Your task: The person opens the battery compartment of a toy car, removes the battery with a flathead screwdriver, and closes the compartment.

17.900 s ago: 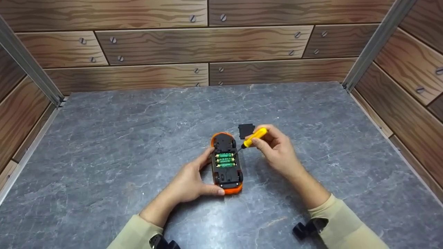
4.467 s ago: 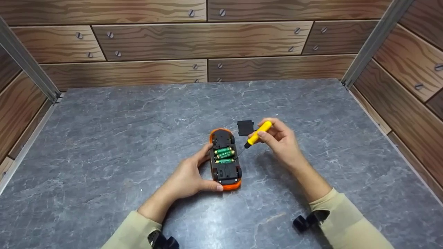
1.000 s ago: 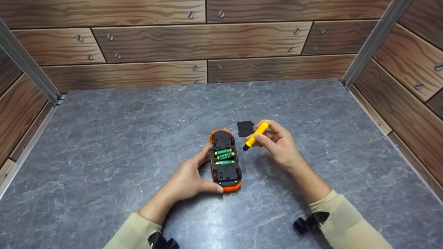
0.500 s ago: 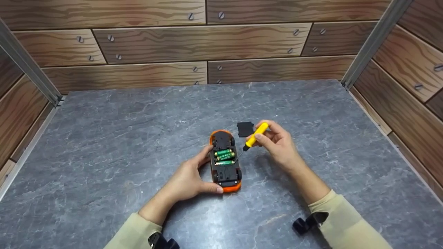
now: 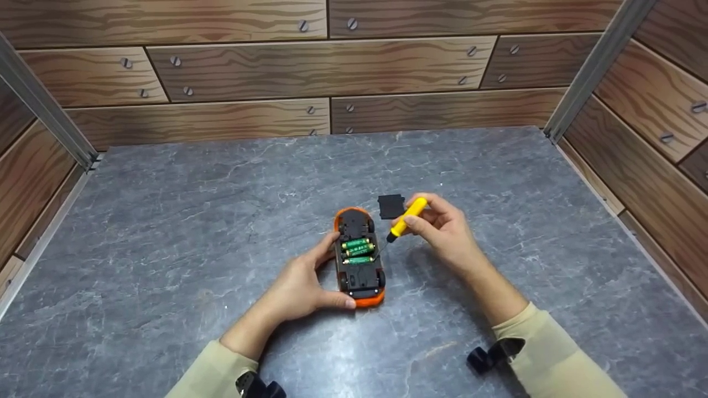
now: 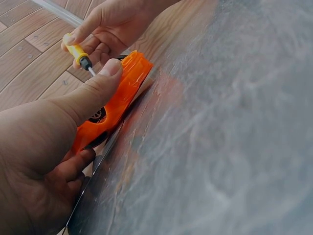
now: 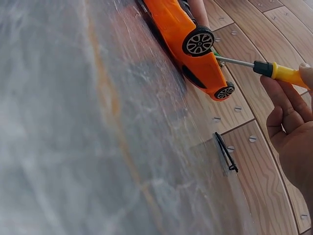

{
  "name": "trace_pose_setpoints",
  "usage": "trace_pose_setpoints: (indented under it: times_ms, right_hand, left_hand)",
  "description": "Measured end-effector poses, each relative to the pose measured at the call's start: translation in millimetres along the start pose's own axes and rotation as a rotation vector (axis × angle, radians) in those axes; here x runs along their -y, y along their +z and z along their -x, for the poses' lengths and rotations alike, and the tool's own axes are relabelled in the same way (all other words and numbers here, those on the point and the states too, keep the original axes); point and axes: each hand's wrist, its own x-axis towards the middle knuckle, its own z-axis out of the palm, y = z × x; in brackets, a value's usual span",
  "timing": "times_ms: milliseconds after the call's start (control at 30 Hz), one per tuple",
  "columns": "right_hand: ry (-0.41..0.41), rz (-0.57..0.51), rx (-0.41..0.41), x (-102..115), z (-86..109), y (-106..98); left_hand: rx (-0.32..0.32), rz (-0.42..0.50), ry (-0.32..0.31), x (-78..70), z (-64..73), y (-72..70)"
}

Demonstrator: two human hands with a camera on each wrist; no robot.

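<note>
An orange toy car (image 5: 362, 279) lies upside down on the table, its black underside and open battery compartment facing up. My left hand (image 5: 298, 287) grips it from the left, thumb at the near end and fingers along the side. Three green batteries (image 5: 358, 260) show in the compartment; the two farther ones sit close together, slightly tilted, apart from the nearest. Between thumb and fingers, my right hand (image 5: 451, 237) holds a yellow screwdriver (image 5: 408, 220). Its tip reaches the right end of the nearest battery; exact contact is too small to tell. In the right wrist view, the screwdriver's metal shaft (image 7: 239, 61) enters behind the car's side.
A black battery cover (image 5: 391, 207) lies flat on the table beyond the car, close to my right fingers. The grey marbled table (image 5: 221, 204) is bordered by wood-patterned walls (image 5: 326, 66) at the back and sides.
Since the oldest frame, the screwdriver tip has shifted from the farthest battery toward the nearest. The two farther batteries have gone from evenly seated to tilted. Over the last second, hardly anything moves.
</note>
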Motion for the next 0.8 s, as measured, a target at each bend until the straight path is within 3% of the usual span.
trace_pose_setpoints:
  times_ms: [467,800]
  right_hand:
    - [0.056,0.020,-0.027,-2.9,-1.6,-5.0]
    - [0.028,-0.004,-0.040,-5.6,-2.3,-4.5]
  left_hand:
    - [0.005,0.028,-0.015,0.6,-0.1,-0.4]
    - [0.003,0.023,-0.019,0.5,0.5,-0.2]
